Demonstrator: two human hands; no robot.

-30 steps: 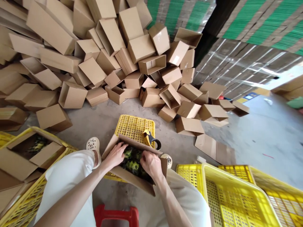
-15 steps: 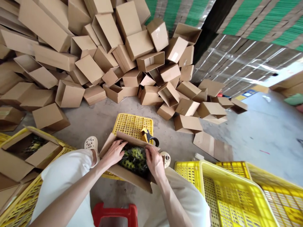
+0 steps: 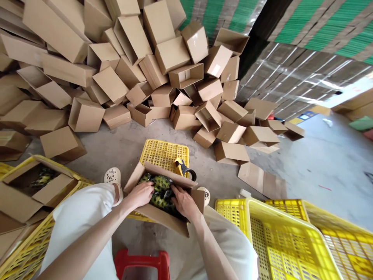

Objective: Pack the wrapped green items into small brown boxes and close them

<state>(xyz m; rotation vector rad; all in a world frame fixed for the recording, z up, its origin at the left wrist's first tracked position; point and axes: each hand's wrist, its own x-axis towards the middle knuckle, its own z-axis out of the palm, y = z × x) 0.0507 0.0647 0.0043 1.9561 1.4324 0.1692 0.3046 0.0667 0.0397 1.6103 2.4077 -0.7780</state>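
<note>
An open cardboard box (image 3: 163, 222) rests on an upturned yellow crate (image 3: 163, 149) between my knees. Inside it are dark plastic-wrapped bundles (image 3: 161, 184) with green-yellow patterning. My left hand (image 3: 142, 194) reaches over the box's left side, fingertips against the bundles. On the right, my right hand (image 3: 184, 202) is inside the box, its fingers spread on the bundles' right side. Some fingertips are hidden among the dark wrapping. A yellow and black tape dispenser (image 3: 182, 167) lies on the crate just behind the box.
Many empty cardboard boxes (image 3: 171, 54) are heaped ahead. At the left, a yellow crate (image 3: 32, 249) holds an open box (image 3: 17, 202). Yellow crates (image 3: 294, 249) stand at the right, and a red stool (image 3: 142, 260) is below.
My right hand has moved from the box's back edge down and left onto the bundles. My left hand has shifted slightly down. More of the bundles shows between them.
</note>
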